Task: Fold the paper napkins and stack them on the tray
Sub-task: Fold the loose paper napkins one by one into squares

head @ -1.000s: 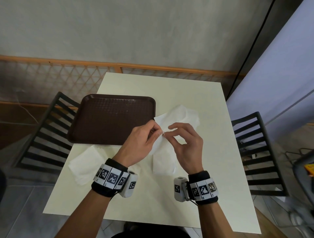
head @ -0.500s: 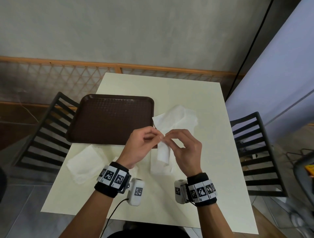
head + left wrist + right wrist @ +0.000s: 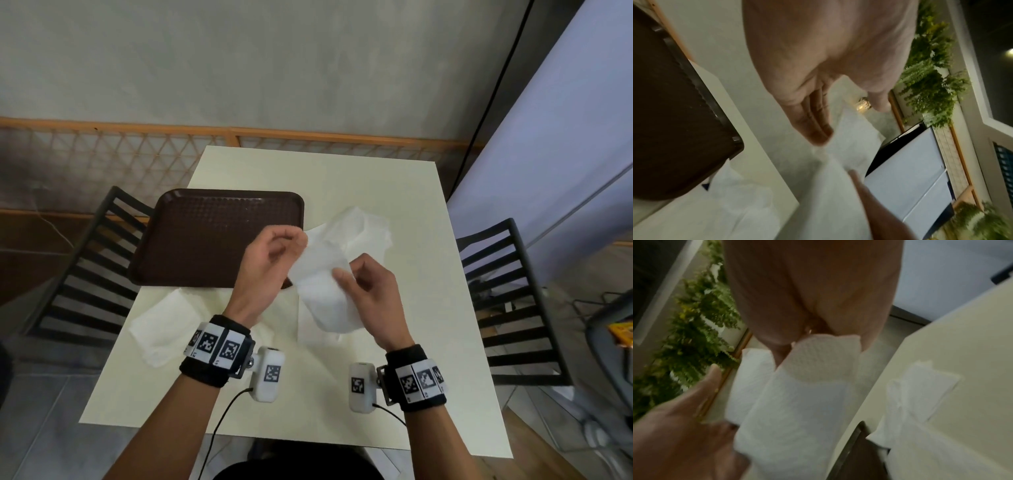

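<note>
A white paper napkin [image 3: 325, 287] hangs in the air between both hands, above the table's middle. My left hand [image 3: 295, 241] has curled fingers at the napkin's upper left edge, over the near right corner of the brown tray [image 3: 219, 236]. My right hand [image 3: 345, 272] pinches the right edge, thumb on top. In the right wrist view the napkin [image 3: 807, 394] droops from the right hand [image 3: 818, 331]. The left wrist view, blurred, shows the left hand's fingers [image 3: 816, 126] at the napkin [image 3: 849, 134]. The tray holds nothing.
Three more napkins lie on the cream table [image 3: 428, 212]: one at the near left [image 3: 164, 322], one crumpled behind the hands [image 3: 366, 226], one flat under the held one [image 3: 308, 334]. Black slatted chairs stand left [image 3: 85, 260] and right [image 3: 507, 301].
Both hands have risen and moved apart. The napkin, narrow and drooping before, now spreads wider between them. The left hand has shifted up over the tray's corner.
</note>
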The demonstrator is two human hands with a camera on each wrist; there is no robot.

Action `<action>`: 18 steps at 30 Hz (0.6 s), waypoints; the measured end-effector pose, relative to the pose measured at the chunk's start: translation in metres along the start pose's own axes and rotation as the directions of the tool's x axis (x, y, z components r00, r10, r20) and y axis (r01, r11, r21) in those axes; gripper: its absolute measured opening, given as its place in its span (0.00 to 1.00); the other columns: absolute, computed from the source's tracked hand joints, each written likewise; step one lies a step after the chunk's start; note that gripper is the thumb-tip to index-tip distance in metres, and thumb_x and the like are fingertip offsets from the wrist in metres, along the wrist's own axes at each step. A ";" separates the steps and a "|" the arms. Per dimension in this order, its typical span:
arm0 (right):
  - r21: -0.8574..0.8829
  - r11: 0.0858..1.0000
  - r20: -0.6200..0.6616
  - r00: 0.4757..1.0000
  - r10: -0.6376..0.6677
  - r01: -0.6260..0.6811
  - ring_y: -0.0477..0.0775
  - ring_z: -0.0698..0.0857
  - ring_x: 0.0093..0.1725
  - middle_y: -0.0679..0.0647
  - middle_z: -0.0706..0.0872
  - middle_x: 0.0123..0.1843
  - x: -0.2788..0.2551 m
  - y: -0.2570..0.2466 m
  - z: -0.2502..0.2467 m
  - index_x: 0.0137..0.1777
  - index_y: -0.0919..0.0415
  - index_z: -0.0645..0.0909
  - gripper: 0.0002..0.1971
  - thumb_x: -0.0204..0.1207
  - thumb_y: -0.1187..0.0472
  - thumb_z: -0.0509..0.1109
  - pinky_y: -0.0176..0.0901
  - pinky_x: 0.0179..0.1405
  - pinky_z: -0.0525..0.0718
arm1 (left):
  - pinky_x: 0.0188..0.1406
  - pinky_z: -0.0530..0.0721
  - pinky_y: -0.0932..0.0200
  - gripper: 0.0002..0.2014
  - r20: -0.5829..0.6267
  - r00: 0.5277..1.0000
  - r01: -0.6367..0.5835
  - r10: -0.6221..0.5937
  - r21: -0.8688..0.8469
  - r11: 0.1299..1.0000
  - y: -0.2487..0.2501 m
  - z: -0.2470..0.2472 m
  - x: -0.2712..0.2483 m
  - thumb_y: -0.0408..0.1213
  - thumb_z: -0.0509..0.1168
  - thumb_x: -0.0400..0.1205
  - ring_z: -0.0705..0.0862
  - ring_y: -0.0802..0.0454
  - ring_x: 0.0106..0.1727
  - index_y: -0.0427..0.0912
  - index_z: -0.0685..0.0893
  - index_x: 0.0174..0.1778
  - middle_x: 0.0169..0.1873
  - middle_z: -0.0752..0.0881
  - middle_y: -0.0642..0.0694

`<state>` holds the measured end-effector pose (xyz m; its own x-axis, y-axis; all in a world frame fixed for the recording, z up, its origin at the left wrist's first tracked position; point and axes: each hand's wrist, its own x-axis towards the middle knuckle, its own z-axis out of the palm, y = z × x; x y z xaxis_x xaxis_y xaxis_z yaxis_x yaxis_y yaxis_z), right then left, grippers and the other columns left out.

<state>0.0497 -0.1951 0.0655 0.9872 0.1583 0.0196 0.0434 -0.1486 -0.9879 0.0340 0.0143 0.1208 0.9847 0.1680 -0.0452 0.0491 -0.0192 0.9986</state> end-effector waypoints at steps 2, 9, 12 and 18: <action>0.126 0.992 -0.080 0.996 0.027 -0.017 0.57 0.75 0.35 0.74 0.80 0.36 -0.005 -0.004 0.006 0.44 0.60 0.79 0.16 0.90 0.54 0.77 0.53 0.40 0.73 | 0.58 0.95 0.45 0.29 0.086 0.988 0.125 -0.129 0.051 0.991 -0.007 0.004 -0.007 0.62 0.83 0.75 0.95 0.48 0.59 0.54 0.87 0.68 0.60 0.93 0.48; 0.313 0.947 -0.108 0.988 0.114 -0.074 0.58 0.73 0.35 0.77 0.75 0.33 -0.009 -0.015 0.018 0.47 0.64 0.75 0.16 0.92 0.56 0.75 0.54 0.38 0.73 | 0.65 0.93 0.35 0.16 0.109 0.991 0.071 -0.073 0.026 0.997 -0.006 0.007 -0.022 0.39 0.82 0.82 0.96 0.47 0.59 0.42 0.91 0.64 0.57 0.96 0.47; 0.315 0.948 -0.028 0.998 0.049 -0.038 0.56 0.72 0.35 0.67 0.76 0.31 -0.009 -0.013 0.016 0.52 0.66 0.83 0.09 0.90 0.61 0.77 0.51 0.40 0.75 | 0.62 0.93 0.35 0.07 0.079 0.996 -0.046 0.039 0.092 0.995 -0.005 -0.001 -0.023 0.37 0.76 0.87 0.96 0.46 0.57 0.42 0.93 0.60 0.54 0.97 0.47; 0.311 0.947 0.035 0.994 -0.100 0.084 0.65 0.96 0.57 0.63 0.98 0.54 -0.006 -0.018 0.006 0.47 0.69 0.95 0.13 0.80 0.83 0.72 0.58 0.61 0.91 | 0.56 0.90 0.51 0.11 0.111 0.981 -0.169 0.162 0.062 0.984 -0.005 -0.017 -0.025 0.17 0.67 0.88 0.94 0.46 0.56 0.34 0.93 0.53 0.50 0.95 0.45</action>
<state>0.0416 -0.1877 0.0822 0.9719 0.2067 0.1126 0.0763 0.1759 -0.9814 0.0065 0.0268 0.1176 0.9921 0.0524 0.1143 -0.1082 -0.1080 0.9882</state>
